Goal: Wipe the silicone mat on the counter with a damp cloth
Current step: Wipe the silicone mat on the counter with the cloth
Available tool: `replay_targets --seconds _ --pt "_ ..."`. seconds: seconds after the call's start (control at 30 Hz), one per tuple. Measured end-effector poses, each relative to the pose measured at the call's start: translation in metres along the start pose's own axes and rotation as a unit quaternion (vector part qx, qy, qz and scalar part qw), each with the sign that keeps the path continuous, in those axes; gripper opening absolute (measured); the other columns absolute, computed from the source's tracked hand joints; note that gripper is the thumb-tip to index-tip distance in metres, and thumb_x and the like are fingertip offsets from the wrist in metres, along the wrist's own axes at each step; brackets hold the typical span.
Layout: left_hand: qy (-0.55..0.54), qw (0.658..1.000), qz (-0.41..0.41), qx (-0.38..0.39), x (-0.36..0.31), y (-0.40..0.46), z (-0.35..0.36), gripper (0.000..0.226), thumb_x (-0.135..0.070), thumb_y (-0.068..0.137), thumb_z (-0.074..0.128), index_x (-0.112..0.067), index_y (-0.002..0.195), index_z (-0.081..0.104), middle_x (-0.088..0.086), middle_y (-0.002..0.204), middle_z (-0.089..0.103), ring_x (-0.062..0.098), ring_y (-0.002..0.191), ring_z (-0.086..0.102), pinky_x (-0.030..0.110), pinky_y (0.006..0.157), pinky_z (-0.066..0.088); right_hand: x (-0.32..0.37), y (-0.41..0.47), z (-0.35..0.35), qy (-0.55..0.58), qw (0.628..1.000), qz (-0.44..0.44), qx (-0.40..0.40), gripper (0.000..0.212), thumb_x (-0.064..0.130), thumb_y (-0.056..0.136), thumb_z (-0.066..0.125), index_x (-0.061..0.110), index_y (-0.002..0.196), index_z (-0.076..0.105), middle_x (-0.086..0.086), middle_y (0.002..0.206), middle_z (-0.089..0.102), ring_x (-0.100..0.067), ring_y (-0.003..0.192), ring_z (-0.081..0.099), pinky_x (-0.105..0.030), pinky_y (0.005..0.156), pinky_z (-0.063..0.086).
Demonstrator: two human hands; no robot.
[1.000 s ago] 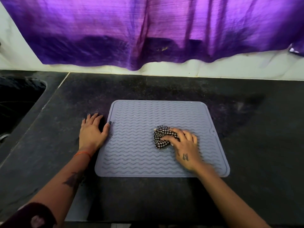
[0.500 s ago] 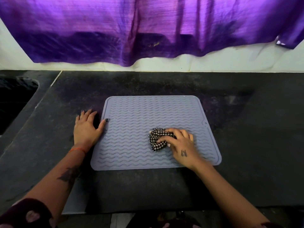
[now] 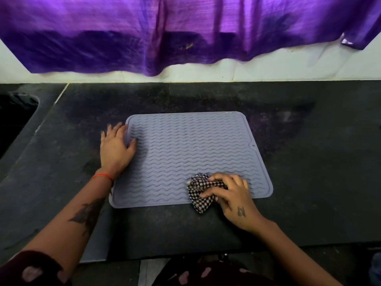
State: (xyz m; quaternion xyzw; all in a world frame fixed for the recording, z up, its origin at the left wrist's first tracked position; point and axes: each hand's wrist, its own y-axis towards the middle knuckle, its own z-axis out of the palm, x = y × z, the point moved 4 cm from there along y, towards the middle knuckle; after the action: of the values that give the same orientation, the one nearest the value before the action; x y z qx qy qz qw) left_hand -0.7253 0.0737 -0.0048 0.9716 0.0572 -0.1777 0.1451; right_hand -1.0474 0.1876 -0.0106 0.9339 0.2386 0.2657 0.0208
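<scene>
A grey silicone mat [image 3: 189,149] with wavy ridges lies flat on the black counter [image 3: 309,162]. My right hand [image 3: 233,199] grips a bunched black-and-white checked cloth [image 3: 200,193] at the mat's near edge, right of centre; part of the cloth hangs over the edge onto the counter. My left hand [image 3: 116,147] lies flat with fingers spread on the mat's left edge near the far corner, thumb on the ridges, pressing it down.
A sink opening [image 3: 14,120] is cut into the counter at the far left. A purple curtain [image 3: 185,32] hangs on the white wall behind. The counter's front edge runs just below my forearms.
My right hand has dragged the cloth from the mat's middle toward me to its near edge. My left hand has shifted onto the mat's left edge, closer to the far corner.
</scene>
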Motion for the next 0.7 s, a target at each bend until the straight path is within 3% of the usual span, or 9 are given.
replay_targets --seconds 0.17,0.3,0.5,0.6,0.7 --pt "-0.013 0.999 -0.002 0.051 -0.020 -0.001 0.025 0.061 -0.048 0.089 0.044 -0.011 0.137 0.043 0.012 0.148 0.035 0.032 0.140 0.022 0.045 0.116 0.009 -0.004 0.006 -0.007 0.016 0.999 0.008 0.028 0.044 0.014 0.072 0.057 0.048 0.099 0.062 0.022 0.121 0.048 -0.007 0.108 0.036 -0.027 0.083 0.021" --pt "0.003 0.998 -0.009 0.057 -0.016 0.000 0.036 0.072 -0.057 0.083 0.033 -0.012 0.138 0.042 0.009 0.149 0.035 0.029 0.141 0.022 0.045 0.116 0.011 -0.014 -0.011 -0.011 0.051 0.999 0.013 0.000 0.053 0.002 0.059 0.056 0.044 0.088 0.069 0.024 0.113 0.054 -0.008 0.103 0.043 -0.028 0.088 0.028" --pt "0.021 0.998 -0.005 0.051 -0.018 0.000 0.036 0.073 -0.057 0.083 0.032 -0.010 0.138 0.043 0.011 0.148 0.036 0.031 0.140 0.022 0.044 0.117 0.007 -0.019 -0.003 -0.014 0.074 0.997 0.025 -0.003 0.053 0.001 0.055 0.053 0.041 0.083 0.073 0.024 0.108 0.058 -0.005 0.101 0.045 -0.030 0.088 0.030" --pt "0.023 0.999 0.010 0.041 -0.019 -0.001 0.033 0.069 -0.054 0.084 0.034 -0.010 0.137 0.044 0.013 0.147 0.037 0.033 0.139 0.023 0.043 0.117 0.008 -0.028 -0.008 -0.025 0.058 0.996 0.018 -0.069 0.051 0.000 0.055 0.054 0.038 0.082 0.073 0.020 0.107 0.061 -0.010 0.098 0.050 -0.035 0.087 0.034" --pt "0.013 0.998 0.028 0.047 -0.024 -0.002 0.032 0.066 -0.048 0.085 0.034 -0.009 0.137 0.044 0.013 0.147 0.038 0.032 0.139 0.026 0.043 0.116 0.013 -0.034 -0.015 -0.021 0.019 0.996 0.037 -0.080 0.049 0.001 0.060 0.056 0.040 0.086 0.068 0.021 0.114 0.056 -0.009 0.105 0.043 -0.025 0.093 0.024"
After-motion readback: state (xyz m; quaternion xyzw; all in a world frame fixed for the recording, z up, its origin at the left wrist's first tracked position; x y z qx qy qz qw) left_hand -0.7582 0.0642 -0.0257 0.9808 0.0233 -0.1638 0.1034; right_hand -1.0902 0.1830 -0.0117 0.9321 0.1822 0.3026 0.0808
